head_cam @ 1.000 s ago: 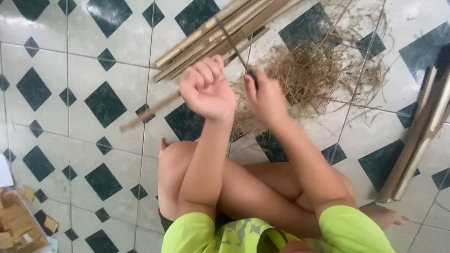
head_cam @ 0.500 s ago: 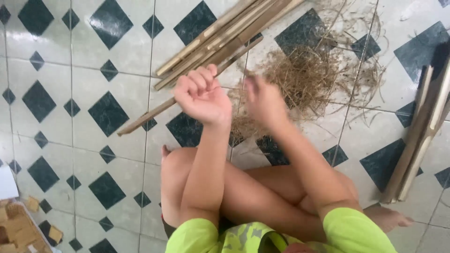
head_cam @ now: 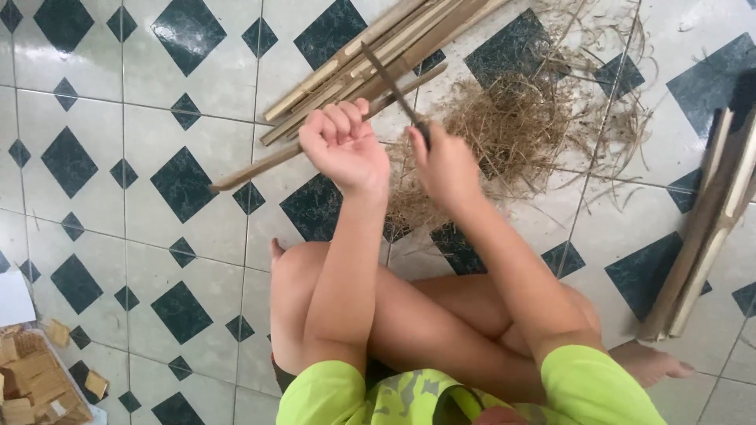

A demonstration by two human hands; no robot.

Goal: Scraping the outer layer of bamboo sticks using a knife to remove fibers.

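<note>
Left hand (head_cam: 344, 144) curled, fingers wrapped round a long bamboo strip (head_cam: 260, 167) slanting across the tiled floor (head_cam: 94, 205). Right hand (head_cam: 446, 161) fisted on a dark blade (head_cam: 391, 83) laid against the strip. Shavings pile (head_cam: 512, 130) just beyond; bamboo slats (head_cam: 370, 47) behind.

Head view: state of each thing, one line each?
Left hand: fist closed on a bamboo strip.
Right hand: closed on a knife, blade pointing away.
Bamboo sticks: lying bundled on the tiles.
Shavings: loose pile.
Bamboo slats: lying at right.
Wood blocks: heaped at lower left.
</note>
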